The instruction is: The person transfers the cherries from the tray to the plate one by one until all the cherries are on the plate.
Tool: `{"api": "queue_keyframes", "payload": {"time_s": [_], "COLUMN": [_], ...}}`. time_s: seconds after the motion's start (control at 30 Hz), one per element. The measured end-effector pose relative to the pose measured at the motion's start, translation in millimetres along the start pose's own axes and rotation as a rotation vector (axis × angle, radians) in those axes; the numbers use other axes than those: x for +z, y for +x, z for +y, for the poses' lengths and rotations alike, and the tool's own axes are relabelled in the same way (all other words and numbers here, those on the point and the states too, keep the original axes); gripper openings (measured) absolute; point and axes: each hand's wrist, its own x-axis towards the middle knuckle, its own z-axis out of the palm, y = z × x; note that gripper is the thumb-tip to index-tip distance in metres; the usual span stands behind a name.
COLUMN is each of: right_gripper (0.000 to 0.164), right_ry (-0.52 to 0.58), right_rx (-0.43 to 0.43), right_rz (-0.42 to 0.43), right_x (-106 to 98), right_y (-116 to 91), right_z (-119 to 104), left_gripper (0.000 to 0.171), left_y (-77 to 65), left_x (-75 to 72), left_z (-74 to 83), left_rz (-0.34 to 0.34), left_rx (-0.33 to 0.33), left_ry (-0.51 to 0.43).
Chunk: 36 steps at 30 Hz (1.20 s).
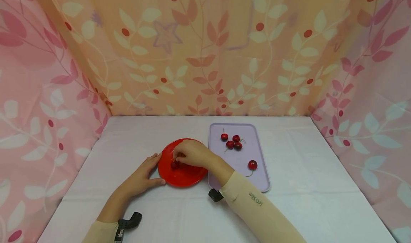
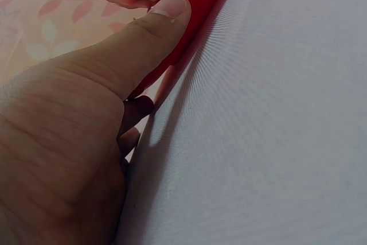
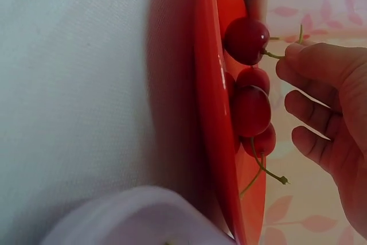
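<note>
My right hand (image 1: 193,153) is over the red plate (image 1: 184,180), pinching a cherry (image 3: 246,41) by its thin green stem between thumb and fingertip. More cherries (image 3: 251,112) lie on the plate just beside it; in the head view my right hand hides most of them. At the plate's left edge is my left hand (image 1: 141,177), its fingers and thumb spread and fairly straight against the rim. The left wrist view shows the left thumb (image 2: 137,41) lying along the red rim, with the other fingers partly hidden behind the hand.
Right of the plate, under my right forearm, lies a lilac tray (image 1: 236,175). A cluster of cherries (image 1: 230,145) sits toward its far end, and a single cherry (image 1: 252,165) nearer its right side. A white cloth covers the table (image 1: 308,186); patterned curtains (image 1: 205,57) enclose it.
</note>
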Motion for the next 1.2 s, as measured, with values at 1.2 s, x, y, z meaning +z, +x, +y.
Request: {"api": "queue_keyframes", "payload": {"time_s": [1.2], "right_gripper": [0.014], "right_ry": [0.027], "right_rx": [0.102], "right_rz": [0.159], "right_x": [-43.3], "right_y": [-129.4], "right_z": [-1.0], "left_gripper": [0.106], "left_y": [3.3], "left_x": [3.5], "left_z": [-6.5], "left_rz": [0.005], "left_rx": [0.022], "left_ry": [0.021]}}
